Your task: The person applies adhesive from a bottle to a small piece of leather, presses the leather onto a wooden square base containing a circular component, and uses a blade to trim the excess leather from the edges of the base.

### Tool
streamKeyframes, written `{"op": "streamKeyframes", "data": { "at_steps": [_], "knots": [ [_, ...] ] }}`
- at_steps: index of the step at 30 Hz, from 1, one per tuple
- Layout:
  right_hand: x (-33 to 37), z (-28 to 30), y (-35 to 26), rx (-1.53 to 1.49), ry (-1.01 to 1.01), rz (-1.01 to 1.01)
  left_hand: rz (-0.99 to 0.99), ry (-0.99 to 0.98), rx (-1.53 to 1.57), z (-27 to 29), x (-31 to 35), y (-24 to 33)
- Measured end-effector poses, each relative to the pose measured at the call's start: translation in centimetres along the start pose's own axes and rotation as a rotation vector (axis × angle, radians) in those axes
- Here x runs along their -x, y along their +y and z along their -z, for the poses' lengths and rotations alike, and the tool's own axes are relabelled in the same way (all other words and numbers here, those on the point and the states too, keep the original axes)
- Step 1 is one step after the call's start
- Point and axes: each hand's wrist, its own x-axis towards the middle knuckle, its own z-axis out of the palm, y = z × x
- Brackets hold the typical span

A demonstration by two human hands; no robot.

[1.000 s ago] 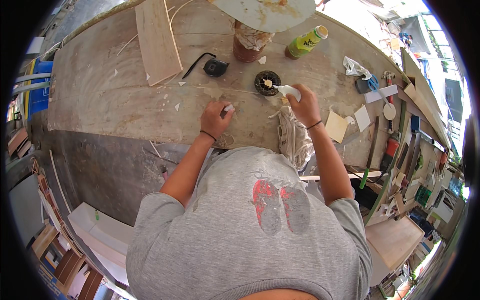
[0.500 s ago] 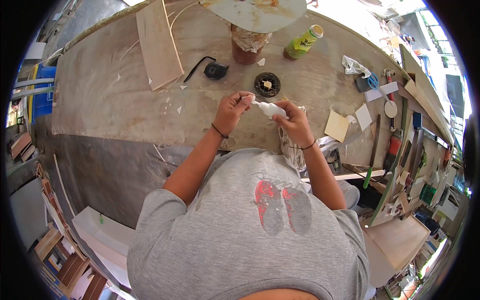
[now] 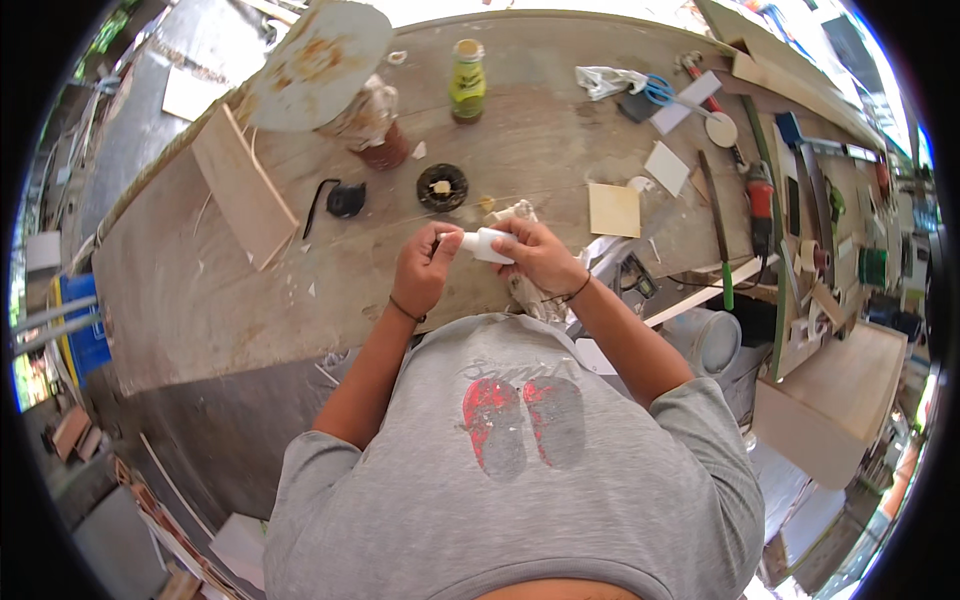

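My right hand is closed around a small white squeeze bottle, held on its side with its narrow end toward the left. At that nozzle end, the thumb and fingers of my left hand are pinched together. Whatever sits between those fingertips is too small and covered to make out. Both hands are low over the near edge of the wooden worktable. A dirty whitish cloth lies under and beside my right hand. Just beyond the hands is a round black slotted disc with a pale chip in its middle.
Farther back stand a green-labelled bottle and a reddish-brown container under a stained round board. To the left lie a black tape measure and a wooden plank. Rightward are a square tile, blue scissors and a red grinder.
The view has turned, so the table's things appear farther left. My left fingertips and the bottle's nozzle now sit closer together. The right hand keeps its hold on the bottle.
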Motion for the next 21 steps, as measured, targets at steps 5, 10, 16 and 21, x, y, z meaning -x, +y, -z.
{"op": "streamKeyframes", "data": {
  "at_steps": [5, 10, 16, 21],
  "knots": [
    [0.4, 2.8, 1.3, -0.139, 0.041, 0.067, 0.041, -0.11, -0.068, -2.7, -2.8, 1.5],
    [-0.4, 7.5, -1.3, 0.852, 0.301, 0.442, -0.205, -0.028, -0.198, -6.3, -5.8, 2.1],
    [-5.3, 12.9, 0.3, 0.859, 0.752, 0.484, -0.128, 0.116, -0.149, -4.0, -5.8, -1.5],
    [-6.5, 14.1, 1.3, 0.923, 0.77, 0.521, 0.045, 0.269, -0.194, -0.6, -3.2, -4.0]
  ]
}}
